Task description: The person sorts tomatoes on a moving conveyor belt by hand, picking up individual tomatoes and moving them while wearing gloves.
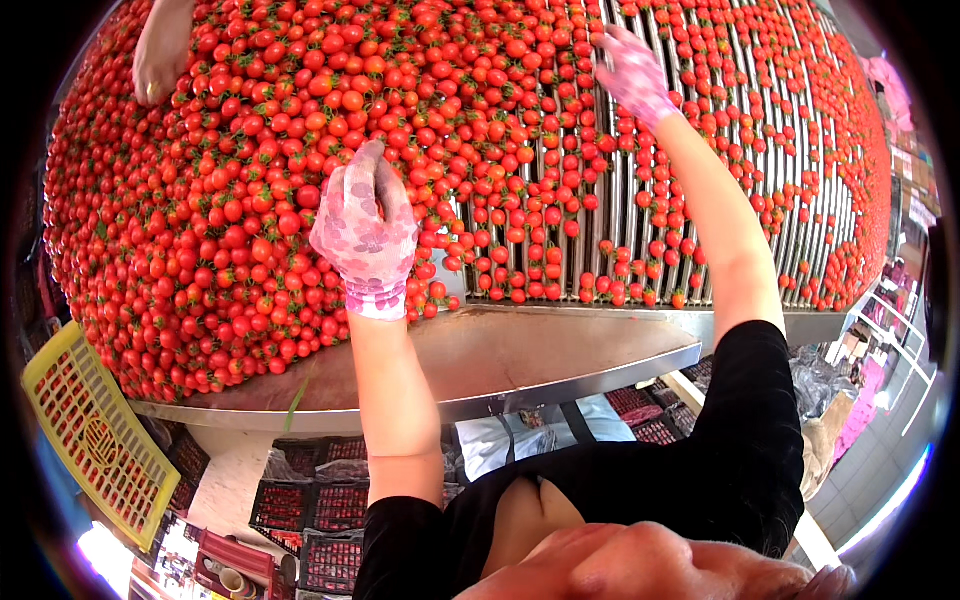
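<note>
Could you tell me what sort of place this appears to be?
Probably a produce packing or sorting facility: a heap of cherry tomatoes feeds onto metal sorting rollers, with dark crates of tomatoes below.

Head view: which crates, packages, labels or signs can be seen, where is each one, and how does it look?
Yellow crate: lower left, beside the table edge; plastic lattice, tilted, a round emblem on its wall.
Black crates: under the table, below the left hand; dark lattice, red tomatoes inside.
More black crates: under the table, right of centre; also red inside.
No readable signs or screens.
</note>
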The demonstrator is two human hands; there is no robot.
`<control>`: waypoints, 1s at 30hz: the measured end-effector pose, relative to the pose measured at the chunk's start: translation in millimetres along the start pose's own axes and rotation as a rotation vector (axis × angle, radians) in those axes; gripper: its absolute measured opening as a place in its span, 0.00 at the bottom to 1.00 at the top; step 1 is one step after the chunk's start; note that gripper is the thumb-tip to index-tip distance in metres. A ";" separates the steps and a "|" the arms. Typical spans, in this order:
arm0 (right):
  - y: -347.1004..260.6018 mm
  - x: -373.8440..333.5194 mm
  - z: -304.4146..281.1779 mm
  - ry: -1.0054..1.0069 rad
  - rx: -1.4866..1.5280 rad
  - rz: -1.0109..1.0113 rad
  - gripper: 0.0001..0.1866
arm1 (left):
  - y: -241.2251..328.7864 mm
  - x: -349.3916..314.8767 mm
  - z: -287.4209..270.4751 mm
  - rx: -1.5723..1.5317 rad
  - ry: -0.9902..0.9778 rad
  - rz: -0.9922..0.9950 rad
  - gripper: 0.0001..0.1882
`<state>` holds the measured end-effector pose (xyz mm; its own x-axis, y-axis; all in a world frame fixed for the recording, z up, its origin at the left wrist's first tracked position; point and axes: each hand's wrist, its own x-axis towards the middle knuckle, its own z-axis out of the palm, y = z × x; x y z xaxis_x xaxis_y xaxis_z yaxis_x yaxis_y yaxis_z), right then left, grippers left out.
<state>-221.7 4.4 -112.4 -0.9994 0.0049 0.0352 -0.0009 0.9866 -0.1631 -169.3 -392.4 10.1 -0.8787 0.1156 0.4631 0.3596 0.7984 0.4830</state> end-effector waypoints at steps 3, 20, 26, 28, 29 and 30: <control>-85.8 55.5 22.1 -0.183 -0.060 -0.015 0.35 | -2.3 -2.9 1.8 0.017 -0.017 0.011 0.10; -124.0 -166.9 17.6 -0.397 0.006 -0.339 0.30 | 6.9 -7.0 7.6 -0.031 -0.071 0.002 0.09; -86.3 -166.9 8.9 -0.371 0.066 -0.647 0.22 | 0.6 -9.1 5.6 0.015 -0.059 0.012 0.09; -51.3 -136.6 13.8 -0.346 -0.111 -0.491 0.18 | -1.7 -10.5 7.4 0.018 -0.033 0.037 0.10; -37.2 -114.1 6.8 -0.394 -0.294 -0.323 0.16 | -6.0 -9.1 7.3 0.021 0.000 0.063 0.12; -19.7 -96.3 -16.7 -0.234 -0.205 -0.350 0.15 | -11.2 -8.7 8.3 0.019 0.034 0.089 0.13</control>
<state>-124.8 -12.8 -96.1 -0.9215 -0.3473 -0.1739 -0.3557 0.9344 0.0184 -168.3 -397.4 -5.5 -0.8326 0.1664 0.5284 0.4291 0.7969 0.4252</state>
